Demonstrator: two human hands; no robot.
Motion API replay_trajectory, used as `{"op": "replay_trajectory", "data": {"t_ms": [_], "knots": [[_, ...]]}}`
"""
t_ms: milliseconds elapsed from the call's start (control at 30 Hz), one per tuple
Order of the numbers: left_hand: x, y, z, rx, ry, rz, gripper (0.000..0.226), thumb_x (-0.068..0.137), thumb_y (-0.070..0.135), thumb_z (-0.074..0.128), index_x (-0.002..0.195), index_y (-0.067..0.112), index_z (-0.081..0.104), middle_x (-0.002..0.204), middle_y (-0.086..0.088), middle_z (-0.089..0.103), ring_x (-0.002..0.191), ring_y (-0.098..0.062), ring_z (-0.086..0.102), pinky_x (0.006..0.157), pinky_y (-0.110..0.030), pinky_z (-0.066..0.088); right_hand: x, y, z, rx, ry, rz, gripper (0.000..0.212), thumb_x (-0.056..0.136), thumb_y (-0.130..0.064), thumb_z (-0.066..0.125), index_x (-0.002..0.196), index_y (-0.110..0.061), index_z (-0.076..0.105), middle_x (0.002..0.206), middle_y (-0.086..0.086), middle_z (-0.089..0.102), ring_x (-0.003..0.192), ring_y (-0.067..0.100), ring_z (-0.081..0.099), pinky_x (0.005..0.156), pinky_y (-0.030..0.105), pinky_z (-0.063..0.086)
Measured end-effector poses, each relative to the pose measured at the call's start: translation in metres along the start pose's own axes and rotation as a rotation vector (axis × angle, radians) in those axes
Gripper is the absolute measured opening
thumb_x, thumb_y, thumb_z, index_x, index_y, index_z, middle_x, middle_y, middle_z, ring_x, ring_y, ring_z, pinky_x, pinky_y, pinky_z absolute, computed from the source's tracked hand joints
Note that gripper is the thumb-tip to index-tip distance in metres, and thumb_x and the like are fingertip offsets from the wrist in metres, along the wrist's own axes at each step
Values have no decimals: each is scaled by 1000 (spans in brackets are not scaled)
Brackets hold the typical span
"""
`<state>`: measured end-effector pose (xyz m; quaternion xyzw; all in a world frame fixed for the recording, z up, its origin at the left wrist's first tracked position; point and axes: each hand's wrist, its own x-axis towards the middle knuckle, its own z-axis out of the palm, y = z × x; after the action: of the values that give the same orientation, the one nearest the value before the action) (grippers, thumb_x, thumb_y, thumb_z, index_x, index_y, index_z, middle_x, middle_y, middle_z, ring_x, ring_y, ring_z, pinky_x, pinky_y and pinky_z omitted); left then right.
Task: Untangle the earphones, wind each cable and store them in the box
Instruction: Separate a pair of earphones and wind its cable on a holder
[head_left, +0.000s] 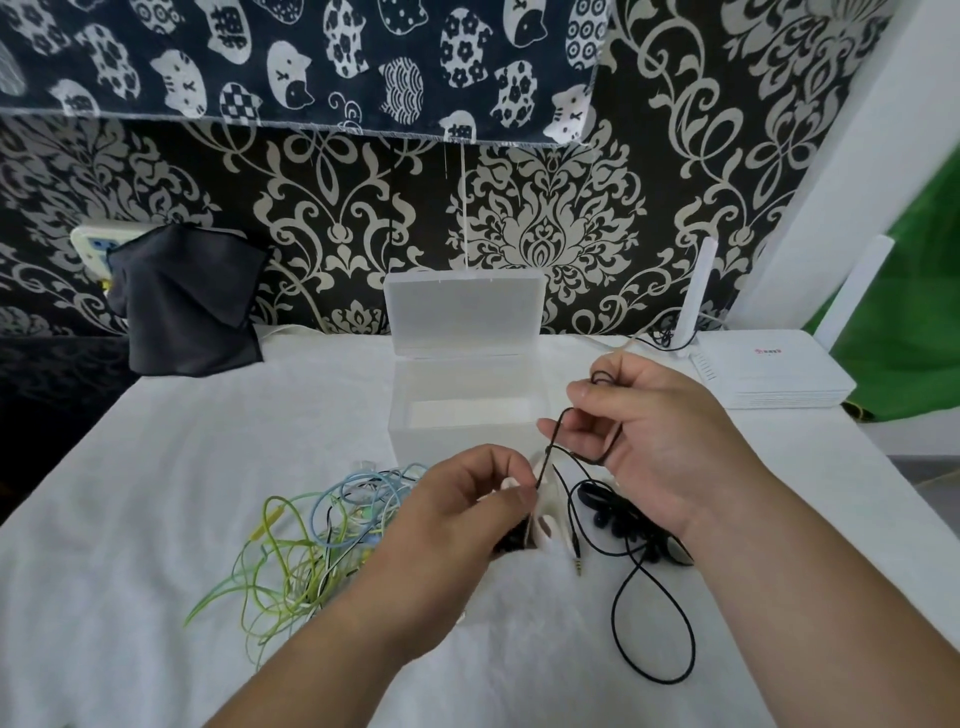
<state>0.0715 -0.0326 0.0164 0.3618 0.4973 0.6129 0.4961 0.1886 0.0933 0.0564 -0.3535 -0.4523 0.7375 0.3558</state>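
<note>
A black earphone cable (631, 597) trails in a loop over the white cloth, its gold plug (578, 566) lying free. My right hand (654, 447) holds turns of this cable around its fingers. My left hand (467, 509) pinches the same cable just below, with white earbuds (545, 527) showing under it. A tangle of green and blue earphone cables (311, 540) lies to the left. The clear plastic box (467, 421) stands open behind my hands, lid (465, 312) upright.
A white router (769, 376) with two antennas sits at the back right. A dark cloth (187, 306) hangs at the back left over a wall socket. The white cloth (156, 493) covers the table; patterned wallpaper is behind.
</note>
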Motion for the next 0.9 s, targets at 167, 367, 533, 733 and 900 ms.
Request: {"op": "replay_trajectory", "data": {"t_ms": [167, 367, 533, 733, 900], "knots": [[-1, 3, -4, 10, -41, -9, 8, 73, 6, 64, 78, 12, 64, 75, -14, 57, 69, -23, 60, 65, -22, 50, -1, -5, 0, 27, -7, 35, 22, 92, 1, 60, 75, -9, 51, 66, 8, 52, 56, 21, 54, 79, 49, 61], [-4, 11, -11, -45, -128, -24, 17, 70, 12, 74, 84, 18, 69, 85, -4, 60, 73, -24, 63, 74, -29, 52, 1, -9, -3, 133, 34, 146, 15, 97, -6, 56, 83, -9, 52, 64, 13, 57, 49, 26, 57, 68, 49, 62], [-5, 14, -15, -175, -182, -25, 24, 71, 8, 75, 94, 10, 68, 94, -14, 59, 75, -26, 65, 74, -31, 55, 0, 0, 0, 130, 65, 271, 14, 98, -2, 51, 86, -9, 49, 64, 17, 59, 44, 27, 59, 42, 34, 53], [2, 23, -29, -307, 18, 86, 31, 62, 14, 84, 89, 15, 70, 86, -11, 66, 77, -21, 63, 71, -27, 54, -3, 20, 6, -277, -6, 356, 16, 97, -6, 56, 82, -10, 56, 70, 14, 54, 41, 21, 47, 43, 27, 45], [6, 24, -41, -274, 209, 140, 26, 65, 10, 79, 89, 16, 70, 83, -11, 64, 72, -17, 59, 71, -24, 53, -18, 25, 19, -722, -355, 287, 24, 98, -21, 58, 74, -19, 55, 53, -6, 42, 45, 11, 28, 44, 22, 22]]}}
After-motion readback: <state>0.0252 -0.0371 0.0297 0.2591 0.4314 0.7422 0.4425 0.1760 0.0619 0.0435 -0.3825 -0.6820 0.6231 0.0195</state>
